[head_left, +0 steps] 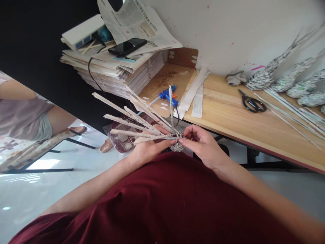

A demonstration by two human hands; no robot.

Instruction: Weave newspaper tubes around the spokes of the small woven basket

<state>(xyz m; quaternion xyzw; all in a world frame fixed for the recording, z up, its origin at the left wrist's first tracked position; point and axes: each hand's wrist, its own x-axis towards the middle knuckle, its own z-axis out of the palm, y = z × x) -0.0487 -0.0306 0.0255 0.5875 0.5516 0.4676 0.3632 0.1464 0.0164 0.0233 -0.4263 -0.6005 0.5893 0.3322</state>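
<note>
A small piece woven from rolled newspaper strips [177, 146] is between my hands, just above my lap. Several long paper tubes [122, 119] stick out of it, most fanning to the left and one standing nearly upright. My left hand [149, 147] is closed around the base of the tubes, its thumb pressed on the woven rim. With thumb and fingers, my right hand [199, 140] pinches the right side of the weave. Some fingers of both hands are hidden behind the piece.
On the wooden table [220, 105] lie black-handled scissors [252, 103], a blue glue gun [169, 95], flat paper strips [194, 91] and loose paper tubes [294, 110]. Woven paper pieces [262, 76] stand along the wall. A phone [127, 46] rests on stacked newspapers [119, 73]. Another person [27, 112] sits at left.
</note>
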